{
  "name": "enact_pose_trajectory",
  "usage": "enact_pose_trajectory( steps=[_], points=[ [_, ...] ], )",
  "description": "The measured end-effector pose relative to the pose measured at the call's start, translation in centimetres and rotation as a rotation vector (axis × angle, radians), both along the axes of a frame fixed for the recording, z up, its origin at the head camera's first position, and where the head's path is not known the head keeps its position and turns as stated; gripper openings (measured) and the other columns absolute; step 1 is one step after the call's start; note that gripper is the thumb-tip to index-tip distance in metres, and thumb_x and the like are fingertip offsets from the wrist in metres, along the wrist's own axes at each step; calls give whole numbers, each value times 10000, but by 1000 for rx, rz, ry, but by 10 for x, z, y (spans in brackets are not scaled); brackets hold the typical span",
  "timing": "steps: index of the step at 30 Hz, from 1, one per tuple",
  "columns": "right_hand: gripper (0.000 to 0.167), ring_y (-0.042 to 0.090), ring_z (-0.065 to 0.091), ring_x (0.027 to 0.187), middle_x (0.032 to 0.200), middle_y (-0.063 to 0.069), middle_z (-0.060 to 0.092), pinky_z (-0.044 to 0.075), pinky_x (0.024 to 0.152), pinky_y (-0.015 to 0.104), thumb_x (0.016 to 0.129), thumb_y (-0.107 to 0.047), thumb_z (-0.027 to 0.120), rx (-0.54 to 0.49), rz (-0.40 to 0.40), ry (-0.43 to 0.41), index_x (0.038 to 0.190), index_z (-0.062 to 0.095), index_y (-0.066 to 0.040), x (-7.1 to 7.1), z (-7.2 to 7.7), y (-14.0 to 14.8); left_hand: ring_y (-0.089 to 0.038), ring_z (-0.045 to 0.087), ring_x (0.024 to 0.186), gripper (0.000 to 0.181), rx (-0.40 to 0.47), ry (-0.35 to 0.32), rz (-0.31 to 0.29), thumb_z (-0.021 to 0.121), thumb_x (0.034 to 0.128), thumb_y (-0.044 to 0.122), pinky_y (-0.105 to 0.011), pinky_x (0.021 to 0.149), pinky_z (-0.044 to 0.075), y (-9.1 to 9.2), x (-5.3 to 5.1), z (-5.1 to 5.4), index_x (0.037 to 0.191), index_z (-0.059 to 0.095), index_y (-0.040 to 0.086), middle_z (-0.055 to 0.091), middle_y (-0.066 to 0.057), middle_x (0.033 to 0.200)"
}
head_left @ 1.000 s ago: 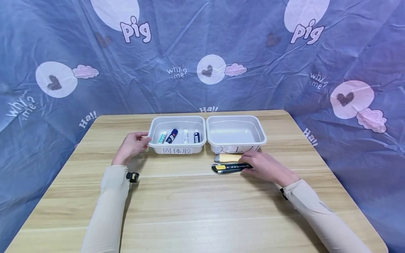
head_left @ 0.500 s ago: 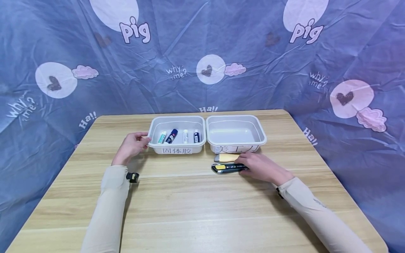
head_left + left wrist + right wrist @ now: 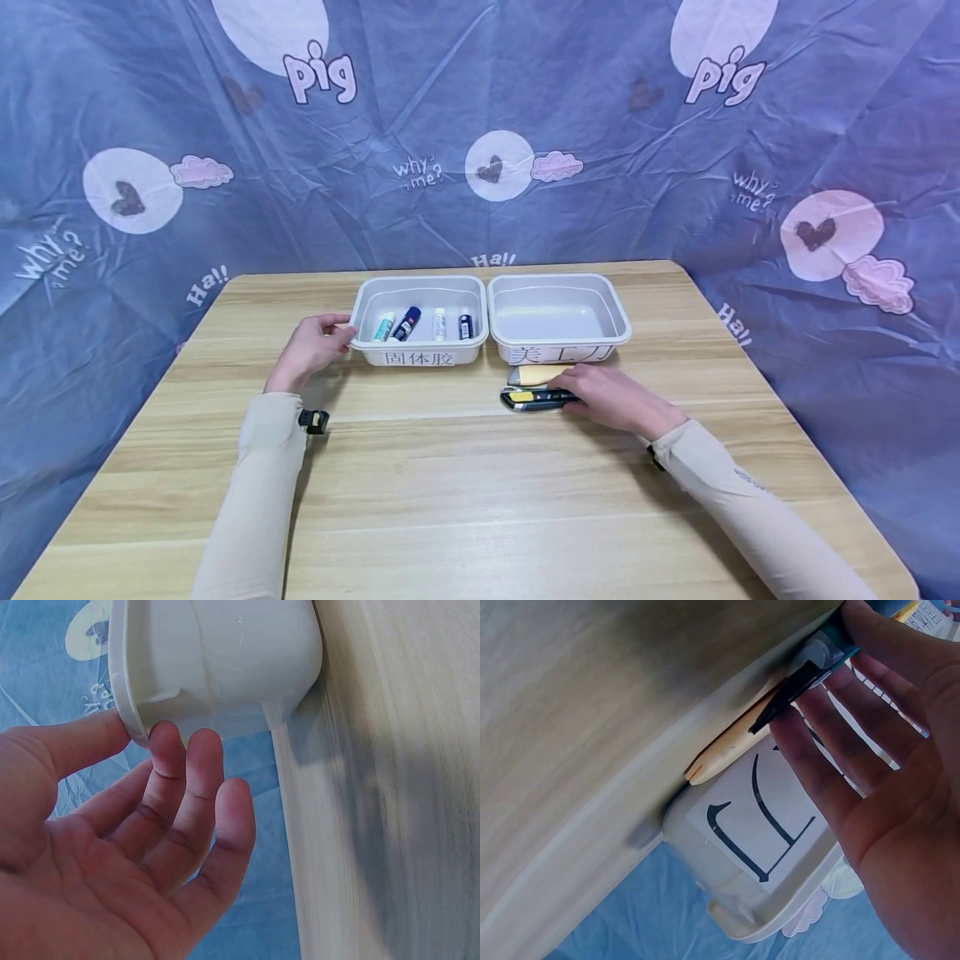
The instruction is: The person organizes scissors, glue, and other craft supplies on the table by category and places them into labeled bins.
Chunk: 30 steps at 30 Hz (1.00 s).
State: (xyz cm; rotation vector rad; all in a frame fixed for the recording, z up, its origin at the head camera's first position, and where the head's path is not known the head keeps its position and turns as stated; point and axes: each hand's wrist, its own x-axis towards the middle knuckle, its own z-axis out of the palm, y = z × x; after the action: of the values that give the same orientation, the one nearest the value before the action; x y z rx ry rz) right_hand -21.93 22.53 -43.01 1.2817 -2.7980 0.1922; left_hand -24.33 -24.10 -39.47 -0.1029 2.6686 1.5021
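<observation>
In the head view my left hand [image 3: 311, 350] holds the left rim of a white plastic box [image 3: 367, 343]. The left wrist view shows the thumb [image 3: 90, 746] on that rim and a fingertip [image 3: 166, 739] just under it; the other fingers curve loosely. Several glue sticks [image 3: 407, 323] lie inside the box. My right hand [image 3: 622, 398] grips the right end of a black utility knife [image 3: 528, 402] with a yellow slider, between thumb [image 3: 900, 637] and fingers. That end is hidden by the hand in the head view. Just behind it lies a yellow-handled utility knife [image 3: 536, 376].
A second white box [image 3: 555, 317] stands right of the first, with bare bottom and a paper label [image 3: 558, 355] on its front. Both boxes sit near the far edge of the wooden table [image 3: 450, 483]. A blue printed cloth [image 3: 480, 217] hangs behind.
My right hand has shifted slightly left along the black utility knife, covering a bit more of the yellow-handled one. The left hand and both boxes have stayed put.
</observation>
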Motion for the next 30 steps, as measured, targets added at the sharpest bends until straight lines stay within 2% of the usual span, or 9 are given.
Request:
enact_pose_trajectory(
  steps=[6,13,21,25,30],
  points=[
    [374,233,686,1054,1134,60,725,564,924,425,853,-116,825,-13,17,21,1210,717,-104,1,-1,0,-201,662,832,455,-1,-6,2,588,1033,139,-285,703,561,1,0,-1,1434,524,-68,641,-77,942],
    [372,253,689,1085,1168,65,727,562,941,439,866,-110,812,-20,-3,4,1222,706,-105,1,3,-1,-208,659,845,460,0,-9,2,586,1035,144,-280,704,558,2,0,-1,1442,520,-61,633,-84,958],
    [361,245,702,997,1147,48,713,589,814,444,859,-116,821,-46,-7,58,1202,709,-122,-3,16,-5,-218,659,849,459,-4,0,-6,584,1037,142,-281,702,557,1,0,-2,1438,518,-71,631,-86,955],
    [385,271,705,1044,1212,75,715,589,854,463,880,-116,803,-60,12,63,1251,701,-100,-6,23,-7,-206,660,838,458,1,3,-5,586,1035,139,-276,695,556,1,0,-1,1437,521,-70,633,-80,946],
    [350,234,702,1038,1170,40,728,580,886,431,884,-107,798,-91,38,74,1222,706,-98,-10,31,-12,-193,659,828,455,10,4,-1,584,1033,128,-274,698,559,1,1,0,1435,519,-76,632,-72,939]
  ],
)
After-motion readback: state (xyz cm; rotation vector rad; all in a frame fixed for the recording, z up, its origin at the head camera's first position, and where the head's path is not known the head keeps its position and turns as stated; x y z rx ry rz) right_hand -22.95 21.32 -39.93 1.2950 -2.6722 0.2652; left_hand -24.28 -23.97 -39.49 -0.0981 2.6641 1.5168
